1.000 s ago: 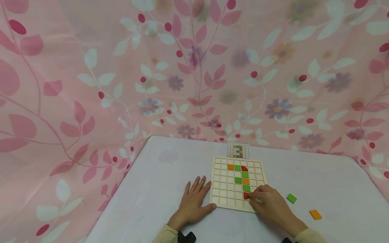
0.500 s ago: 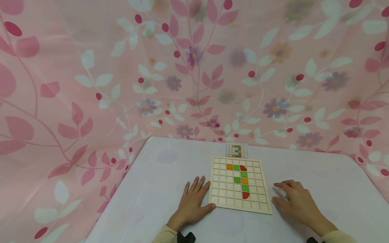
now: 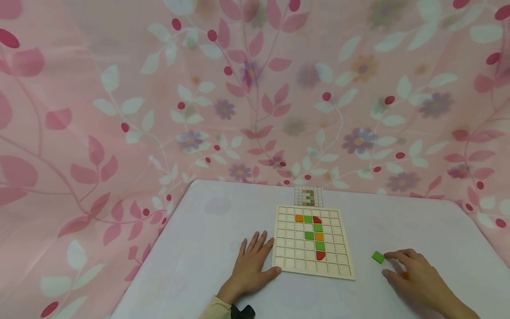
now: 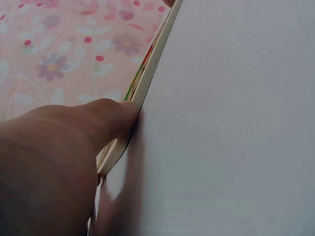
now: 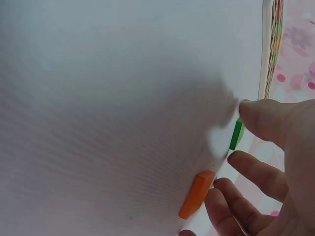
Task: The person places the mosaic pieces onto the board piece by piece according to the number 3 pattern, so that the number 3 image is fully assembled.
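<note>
My left hand (image 3: 251,268) lies with its fingers spread at the left edge of a wooden grid board (image 3: 291,251), its thumb touching the lower left corner. Orange, green and red tiles, among them a rounded red tile (image 3: 320,255), sit in the board's cells. Right of the board, my right hand (image 3: 420,277) hovers low over the table, thumb and index finger apart, holding nothing. Its index fingertip is beside a loose green square tile (image 3: 378,257); whether they touch cannot be told. An orange tile (image 5: 197,195) lies by the other fingers, mostly hidden in the head view.
A small card (image 3: 308,196) printed with a coloured grid pattern lies behind the board. White cloth (image 3: 223,221) covers the table. A pink floral curtain (image 3: 159,110) hangs along the back and left side.
My right hand has let go of the red tile in the board and moved right to the loose green and orange tiles. The left hand stays in place.
</note>
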{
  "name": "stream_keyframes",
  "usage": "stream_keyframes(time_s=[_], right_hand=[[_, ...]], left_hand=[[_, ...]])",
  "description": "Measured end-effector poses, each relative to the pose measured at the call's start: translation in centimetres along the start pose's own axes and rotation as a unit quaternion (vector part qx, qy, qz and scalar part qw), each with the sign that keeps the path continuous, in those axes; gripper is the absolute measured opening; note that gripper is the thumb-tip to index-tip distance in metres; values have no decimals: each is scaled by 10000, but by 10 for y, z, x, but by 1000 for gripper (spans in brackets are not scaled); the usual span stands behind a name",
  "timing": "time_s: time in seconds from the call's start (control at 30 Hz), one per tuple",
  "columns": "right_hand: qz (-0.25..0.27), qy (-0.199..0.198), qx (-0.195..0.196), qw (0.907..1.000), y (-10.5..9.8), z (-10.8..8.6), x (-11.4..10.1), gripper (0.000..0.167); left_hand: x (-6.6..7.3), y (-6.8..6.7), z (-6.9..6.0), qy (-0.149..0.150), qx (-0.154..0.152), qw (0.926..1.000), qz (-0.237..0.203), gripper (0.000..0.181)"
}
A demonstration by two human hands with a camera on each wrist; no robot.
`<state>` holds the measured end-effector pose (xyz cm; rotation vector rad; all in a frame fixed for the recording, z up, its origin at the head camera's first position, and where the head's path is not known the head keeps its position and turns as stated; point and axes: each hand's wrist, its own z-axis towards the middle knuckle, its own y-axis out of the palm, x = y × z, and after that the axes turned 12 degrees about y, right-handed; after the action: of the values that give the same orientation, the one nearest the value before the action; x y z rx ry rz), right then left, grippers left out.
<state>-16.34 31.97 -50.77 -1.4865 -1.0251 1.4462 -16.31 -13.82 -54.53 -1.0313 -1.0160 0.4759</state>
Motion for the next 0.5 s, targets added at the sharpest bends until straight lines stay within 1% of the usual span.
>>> stream_keyframes(time_s=[0.17, 0.27, 0.4, 0.47, 0.5], right_hand=[[163, 28, 87, 9998, 3, 0, 0, 56], [210, 21, 177, 9996, 5, 0, -2, 52], [349, -261, 627, 9971, 11, -1, -5, 37], [386, -358, 833, 9951, 13, 1, -7, 32], [396, -348, 869, 9948, 14, 1, -8, 31]], left_hand=[[-2, 0, 0, 21, 37, 10000, 22, 82], [-1, 0, 0, 34, 29, 10000, -29, 82], [0, -1, 0, 20, 22, 10000, -74, 82], [1, -1, 0, 28, 40, 10000, -75, 82], [1, -2, 0, 22, 39, 10000, -74, 82]])
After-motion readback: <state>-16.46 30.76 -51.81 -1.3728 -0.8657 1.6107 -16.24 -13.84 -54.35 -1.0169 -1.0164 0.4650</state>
